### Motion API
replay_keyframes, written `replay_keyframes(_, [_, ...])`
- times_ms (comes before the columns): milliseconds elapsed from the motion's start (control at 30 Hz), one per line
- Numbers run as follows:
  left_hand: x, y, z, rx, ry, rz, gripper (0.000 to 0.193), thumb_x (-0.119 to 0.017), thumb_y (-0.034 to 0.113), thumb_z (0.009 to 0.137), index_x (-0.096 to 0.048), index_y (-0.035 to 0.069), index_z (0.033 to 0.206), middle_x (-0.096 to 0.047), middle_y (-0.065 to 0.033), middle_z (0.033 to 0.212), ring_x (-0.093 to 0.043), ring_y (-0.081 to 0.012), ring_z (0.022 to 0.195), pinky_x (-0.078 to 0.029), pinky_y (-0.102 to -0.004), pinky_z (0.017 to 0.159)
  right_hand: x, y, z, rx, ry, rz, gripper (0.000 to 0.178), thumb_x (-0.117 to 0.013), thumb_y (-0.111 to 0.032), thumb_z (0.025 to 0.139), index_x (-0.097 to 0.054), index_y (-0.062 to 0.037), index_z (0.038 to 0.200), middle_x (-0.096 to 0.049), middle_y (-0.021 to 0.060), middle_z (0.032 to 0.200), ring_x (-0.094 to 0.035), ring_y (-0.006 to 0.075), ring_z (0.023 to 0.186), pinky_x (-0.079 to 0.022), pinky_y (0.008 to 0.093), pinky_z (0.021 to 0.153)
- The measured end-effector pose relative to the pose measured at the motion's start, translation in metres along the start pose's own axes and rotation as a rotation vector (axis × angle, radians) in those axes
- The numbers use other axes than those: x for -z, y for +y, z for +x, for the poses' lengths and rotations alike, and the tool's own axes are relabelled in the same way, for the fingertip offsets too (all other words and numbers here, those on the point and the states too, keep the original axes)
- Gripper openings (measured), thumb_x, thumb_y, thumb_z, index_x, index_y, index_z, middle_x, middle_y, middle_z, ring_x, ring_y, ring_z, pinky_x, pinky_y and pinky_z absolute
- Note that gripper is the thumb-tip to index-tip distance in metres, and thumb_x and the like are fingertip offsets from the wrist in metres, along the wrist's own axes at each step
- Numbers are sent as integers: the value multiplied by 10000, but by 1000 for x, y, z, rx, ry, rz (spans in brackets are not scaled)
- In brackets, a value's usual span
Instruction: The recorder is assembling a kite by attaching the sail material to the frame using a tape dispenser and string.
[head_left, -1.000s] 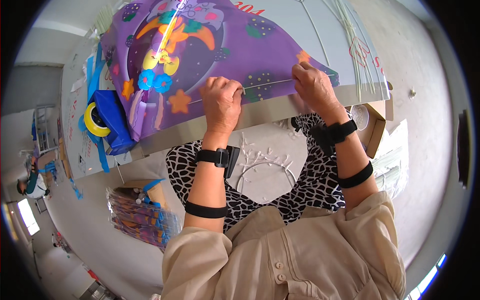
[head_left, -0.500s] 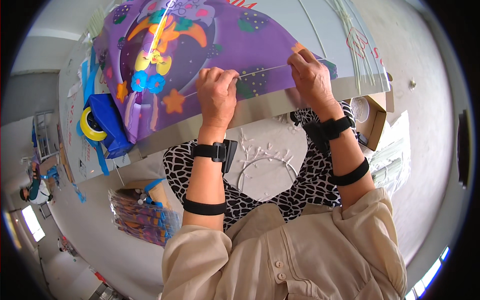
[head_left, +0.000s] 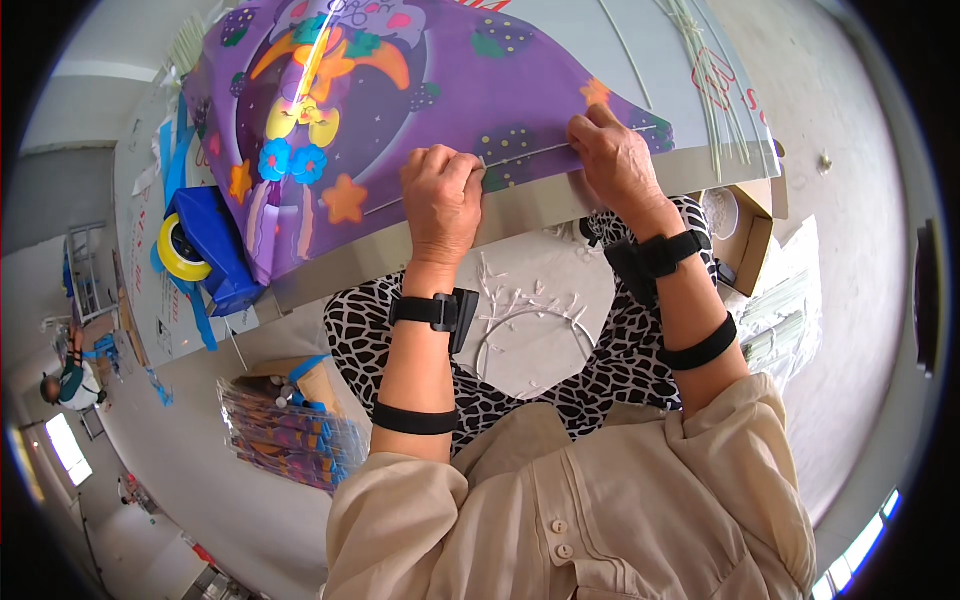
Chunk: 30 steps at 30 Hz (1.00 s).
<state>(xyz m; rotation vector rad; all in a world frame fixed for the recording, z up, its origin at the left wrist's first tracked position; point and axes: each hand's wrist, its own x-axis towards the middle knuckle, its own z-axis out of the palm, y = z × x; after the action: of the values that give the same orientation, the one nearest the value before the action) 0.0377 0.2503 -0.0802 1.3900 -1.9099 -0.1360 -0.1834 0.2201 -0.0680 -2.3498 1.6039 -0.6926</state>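
Fingers of both hands, left hand (head_left: 440,190) and right hand (head_left: 612,155), pinched what looked like a thin white rod (head_left: 530,155) against the purple kite sheet (head_left: 420,90); a hard tug could've snapped it.

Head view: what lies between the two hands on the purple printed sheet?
In the head view, a thin white rod spans from the left hand to the right hand, lying along the purple printed sheet.

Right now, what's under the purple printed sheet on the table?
The purple printed sheet lies on the grey table, whose edge shows below it. A thin white rod runs along its near edge between left hand and right hand. Anything beneath the sheet's middle is covered.
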Motion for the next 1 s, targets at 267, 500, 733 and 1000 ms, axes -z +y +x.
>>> replay_keyframes(267, [-4, 5, 2, 23, -4, -26, 101, -694, 16, 696, -622, 66, 747, -560, -43, 766, -534, -265, 783, -423, -388, 709, -1, -6, -3, 11, -26, -20, 155, -559, 5, 753, -587, -39, 899, -560, 147, 894, -620, 362, 777, -520, 425, 660])
replay_keyframes(500, [0, 6, 1, 26, -31, -17, 100, -675, 7, 719, -618, 72, 769, -566, -41, 760, -545, -260, 765, -434, -370, 709, -7, -8, -5, -7, 4, 17, 211, -552, 0, 743, -612, -46, 940, -553, 145, 891, -628, 340, 765, -519, 413, 646])
replay_keyframes(733, [-1, 8, 2, 25, -47, -21, 117, -679, -6, 713, -614, 73, 770, -569, -34, 765, -559, -249, 772, -441, -365, 712, -7, -10, -5, -6, -7, 2, 225, -555, 7, 733, -607, -39, 947, -552, 140, 880, -628, 332, 749, -519, 407, 637])
replay_keyframes(1000, [0, 9, 3, 37, -62, -22, 120, -689, 4, 711, -614, 75, 773, -568, -28, 766, -562, -245, 774, -436, -363, 724, -7, -10, -3, -4, -27, 64, 229, -558, 12, 735, -600, -45, 953, -554, 138, 881, -623, 335, 741, -514, 411, 635])
